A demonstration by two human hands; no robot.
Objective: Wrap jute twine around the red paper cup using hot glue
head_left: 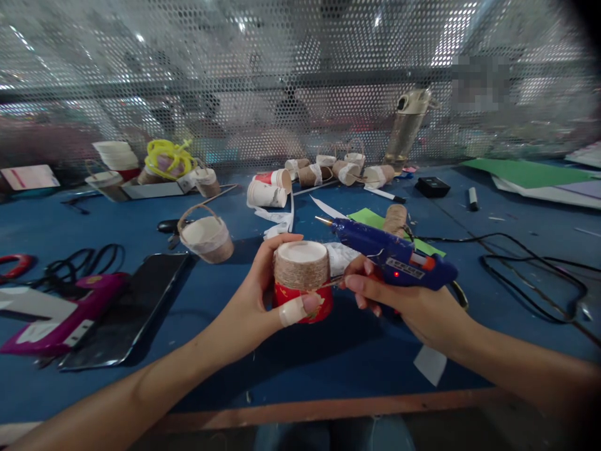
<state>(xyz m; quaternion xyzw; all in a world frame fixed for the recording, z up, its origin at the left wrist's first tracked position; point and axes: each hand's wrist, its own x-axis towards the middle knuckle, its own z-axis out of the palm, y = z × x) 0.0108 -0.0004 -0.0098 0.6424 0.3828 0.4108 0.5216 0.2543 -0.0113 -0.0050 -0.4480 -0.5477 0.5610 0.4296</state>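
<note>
In the head view my left hand [267,294] is closed around a red paper cup [293,299] held bottom up, its thumb wrapped in a bandage. Brown twine [301,274] winds round the upper part of the cup. My right hand [399,294] grips a blue glue gun [389,250] whose nozzle points to the left, above the cup. A strand of twine runs from the cup to the right fingers, which pinch it. White lace [340,258] lies behind the cup, and a twine spool [395,219] stands behind the glue gun.
A twine-covered cup basket [206,238] stands at left, with several more at the back. A dark phone [129,310] and magenta power strip [84,313] lie left. A bottle [407,128] stands by the perforated screen [263,75]. Black cable [535,263] loops across the right.
</note>
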